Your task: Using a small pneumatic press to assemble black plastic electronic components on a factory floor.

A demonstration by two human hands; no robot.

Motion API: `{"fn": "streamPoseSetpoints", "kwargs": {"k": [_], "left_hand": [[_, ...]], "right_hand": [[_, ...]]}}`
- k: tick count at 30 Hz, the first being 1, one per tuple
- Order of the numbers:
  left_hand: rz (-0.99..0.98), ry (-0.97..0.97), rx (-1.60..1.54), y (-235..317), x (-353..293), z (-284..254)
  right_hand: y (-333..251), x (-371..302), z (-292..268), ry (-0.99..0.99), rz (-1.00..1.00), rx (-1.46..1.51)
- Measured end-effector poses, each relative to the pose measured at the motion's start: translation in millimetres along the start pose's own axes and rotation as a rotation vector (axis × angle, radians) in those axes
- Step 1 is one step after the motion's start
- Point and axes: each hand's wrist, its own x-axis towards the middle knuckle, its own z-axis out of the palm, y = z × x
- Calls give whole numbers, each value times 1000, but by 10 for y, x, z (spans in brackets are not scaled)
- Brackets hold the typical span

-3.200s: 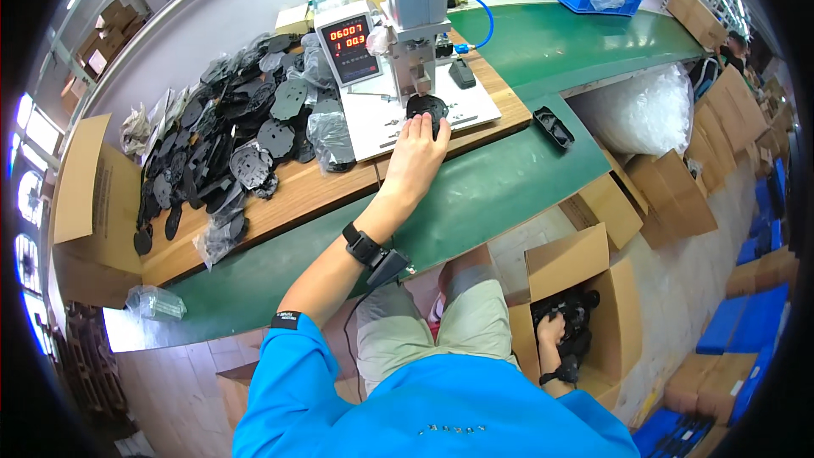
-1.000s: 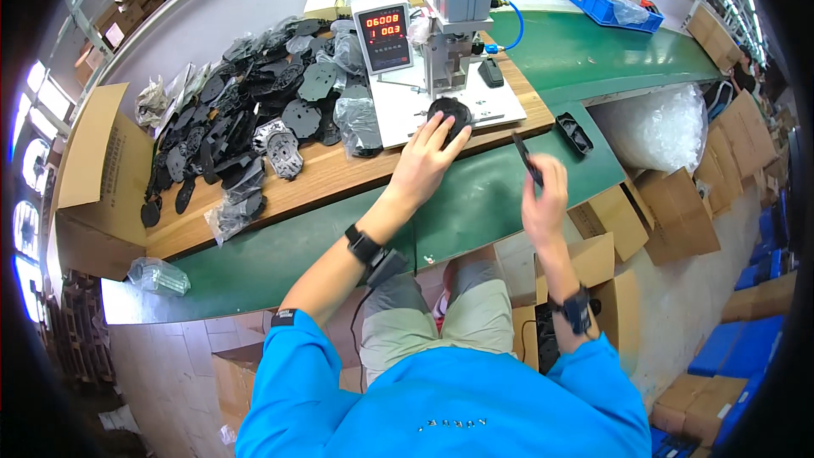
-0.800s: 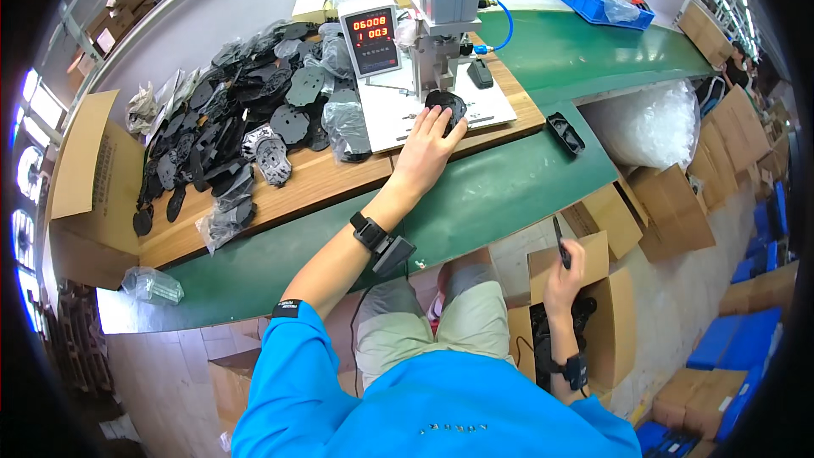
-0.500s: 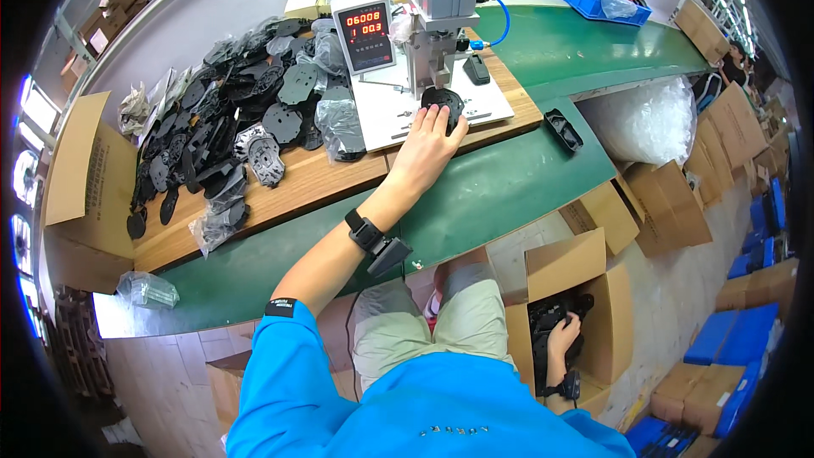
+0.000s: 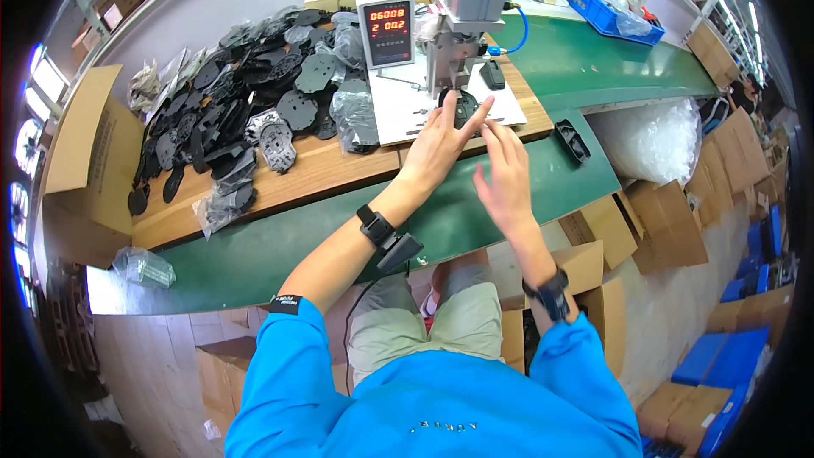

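A round black plastic part [image 5: 463, 110] rests on the white base plate [image 5: 392, 110] beneath the head of a pneumatic press [image 5: 475, 0]. My left hand [image 5: 432, 153] is at its near side with fingers spread; the fingertips overlap the part's edge, and I cannot tell whether they touch it. My right hand [image 5: 507, 182] hovers just to the right, fingers stretched and thumb apart, with nothing visible in it. The two hands' fingertips nearly meet. Left of the press stands its counter box [image 5: 388, 30] with a lit red display.
Black plastic plates [image 5: 263, 76], some bagged, are heaped on the wooden board at left. A black shell part [image 5: 572, 141] lies on the green table [image 5: 339, 212] at right. Cardboard boxes [image 5: 89, 161] stand at left and lower right; a blue crate [image 5: 606, 8] sits behind.
My right hand has come up from the open carton at lower right to the press. My left hand's fingers have spread and lifted off the part's middle. The counter display has changed.
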Motion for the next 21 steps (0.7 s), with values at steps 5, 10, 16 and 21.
{"fn": "streamPoseSetpoints", "kwargs": {"k": [5, 10, 16, 21], "left_hand": [[73, 21, -15, -81, -73, 7], [-189, 280, 95, -606, -599, -564], [-623, -183, 514, -1334, -1777, -1193], [-378, -198, 314, -864, -2044, -1485]], "right_hand": [[312, 352, 628, 22, -91, -16], [187, 461, 453, -37, -94, -109], [139, 507, 406, -83, -98, -74], [170, 481, 423, -51, -87, -57]]}}
